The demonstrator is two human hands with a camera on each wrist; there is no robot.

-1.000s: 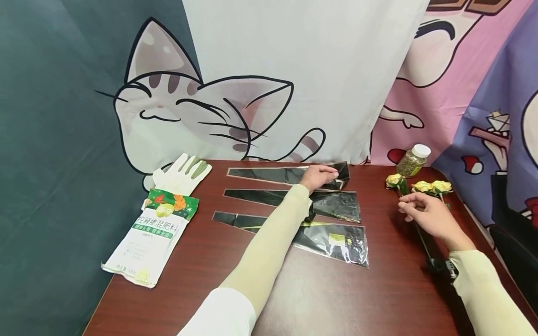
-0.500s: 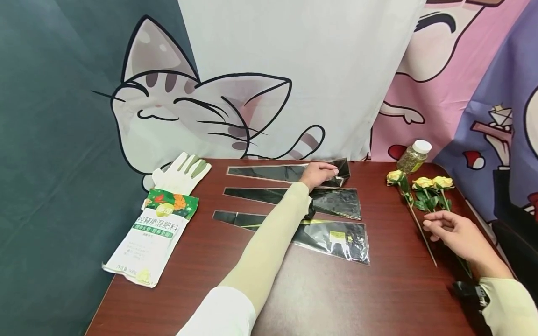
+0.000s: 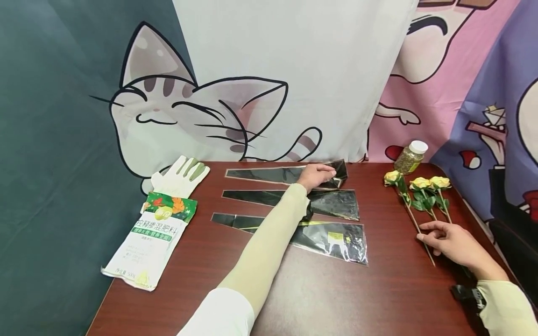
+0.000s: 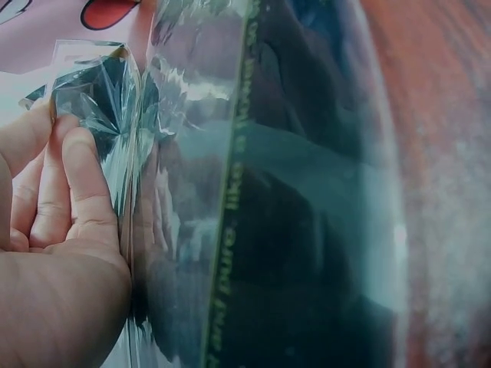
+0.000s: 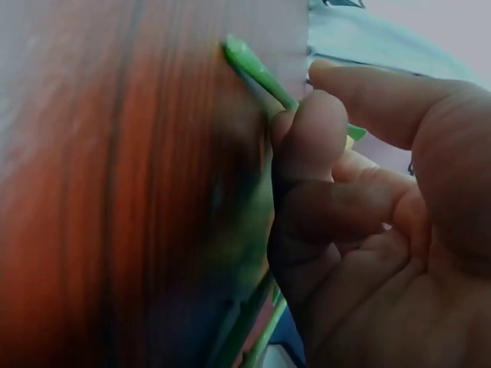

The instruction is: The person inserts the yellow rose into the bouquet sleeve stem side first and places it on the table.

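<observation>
"Where does the leftmost rose (image 3: 406, 199) lie?"
"Just beside the right hand (image 3: 449, 245), the nearer one, its long axis slanting forward-left (whether pinched or merely touched, one cannot tell)."
"And the left hand (image 3: 316, 176)?"
"Pinches the farthest black sleeve (image 3: 269, 174), wide end toward the rose."

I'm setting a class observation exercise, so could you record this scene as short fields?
Left hand: pinches the farthest sleeve near its wide end
Right hand: at a rose stem; whether it grips is unclear
Flowers: three yellow roses
Other sleeves: middle sleeve and nearest sleeve
Far left: printed bag overlapping a white glove
Back right: white-lidded jar
</observation>
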